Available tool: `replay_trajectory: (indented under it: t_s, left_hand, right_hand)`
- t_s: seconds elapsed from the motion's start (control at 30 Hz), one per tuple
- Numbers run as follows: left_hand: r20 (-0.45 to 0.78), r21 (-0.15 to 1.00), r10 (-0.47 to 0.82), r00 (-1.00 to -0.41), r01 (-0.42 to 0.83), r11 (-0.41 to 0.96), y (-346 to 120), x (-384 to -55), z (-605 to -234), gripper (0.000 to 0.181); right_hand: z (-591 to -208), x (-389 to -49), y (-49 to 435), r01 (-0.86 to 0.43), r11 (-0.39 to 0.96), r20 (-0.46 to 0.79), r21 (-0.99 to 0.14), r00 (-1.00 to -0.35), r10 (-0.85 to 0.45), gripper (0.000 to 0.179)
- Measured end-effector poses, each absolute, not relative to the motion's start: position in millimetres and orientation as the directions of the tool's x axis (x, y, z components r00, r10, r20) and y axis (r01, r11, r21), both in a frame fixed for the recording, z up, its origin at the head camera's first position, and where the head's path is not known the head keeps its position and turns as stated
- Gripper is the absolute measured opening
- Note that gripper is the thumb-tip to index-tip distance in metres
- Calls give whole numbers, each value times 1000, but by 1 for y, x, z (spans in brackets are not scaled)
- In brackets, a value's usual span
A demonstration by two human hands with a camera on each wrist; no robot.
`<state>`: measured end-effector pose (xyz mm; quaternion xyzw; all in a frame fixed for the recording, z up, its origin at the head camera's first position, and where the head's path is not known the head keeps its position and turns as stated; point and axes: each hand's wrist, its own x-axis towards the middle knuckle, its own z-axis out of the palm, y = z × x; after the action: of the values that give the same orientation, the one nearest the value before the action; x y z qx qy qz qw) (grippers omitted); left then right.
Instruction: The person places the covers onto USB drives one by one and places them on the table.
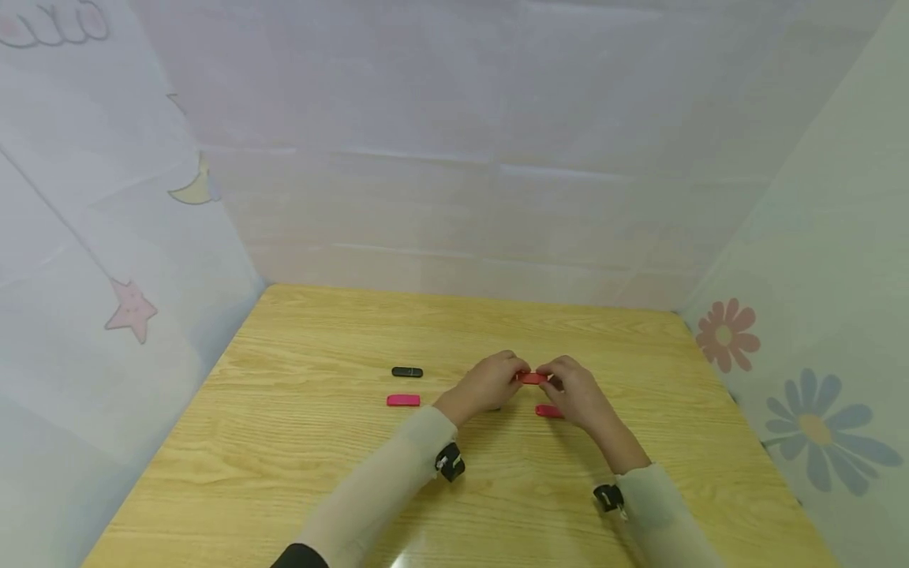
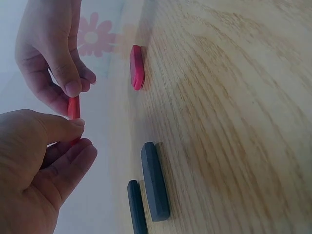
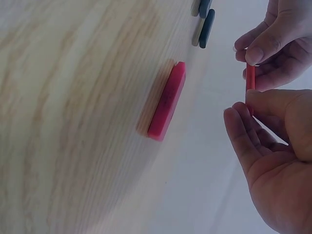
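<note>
Both hands hold one small red stick [image 1: 533,379], shaped like a capped USB drive, raised above the table. My left hand [image 1: 491,383] pinches its left end between thumb and fingers. At the other end, my right hand [image 1: 577,392] pinches it the same way. In the left wrist view the red stick [image 2: 74,108] shows between the two thumbs, partly hidden by the fingertips. A pink stick [image 3: 167,102] of similar shape lies on the table below the right hand. Two dark sticks lie near the left hand, the closer one [image 2: 155,183] wider in view.
On the wooden table [image 1: 298,473], left of the hands, lie a black stick [image 1: 407,371] and a bright pink stick [image 1: 403,401] in front of it. Printed cloth walls [image 1: 454,221] enclose the table at the back and both sides.
</note>
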<state>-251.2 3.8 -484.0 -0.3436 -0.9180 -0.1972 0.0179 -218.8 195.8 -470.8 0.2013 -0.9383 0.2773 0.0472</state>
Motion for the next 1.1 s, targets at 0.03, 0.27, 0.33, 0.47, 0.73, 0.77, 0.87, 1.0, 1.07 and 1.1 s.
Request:
replay_trajectory:
  t_s: [0.03,0.27,0.33,0.47,0.73,0.77,0.87,1.0,1.07,1.1]
  left_hand:
    - [159,348,622,-767,633,691,5,-252,-485,22]
    - [120,351,617,-778,615,707,17,-257,-487,22]
    - [117,349,613,-781,610,711,21,-257,-487,21]
    - [104,340,600,-793,595,728,26,-259,-489,21]
    - [72,344,600,-797,584,735,38,-263,-490,19]
    - [70,339,601,-796,585,736,40,-263,-491,19]
    - [65,338,600,-797,583,739,44,-265,-493,19]
    - [63,321,603,-795,588,742,49,-269,-498,19]
    - [64,308,605,-794,592,745,51,-271,-501,18]
    - [65,298,605,-794,594,747,52,-272,-502,19]
  right_hand:
    - [-471,-220,196,-399,767,196,-502,-917,-348,18]
    - [-479,-226,206,-363,807,168,-465,-932,-322,18]
    - [-480,-226,208,-361,815,165,-454,-933,-321,18]
    - [-481,-228,211,-351,824,158,-446,-936,-313,19]
    - [-483,-233,218,-309,848,118,-431,-951,-287,18]
    - [-483,-233,219,-311,849,117,-428,-950,-289,18]
    - [-484,-233,222,-322,846,121,-425,-946,-299,18]
    - [-487,-236,225,-329,845,117,-422,-944,-309,18]
    - [-488,-239,227,-329,845,110,-420,-943,-313,18]
    - [-489,-240,227,-334,845,110,-417,-942,-317,18]
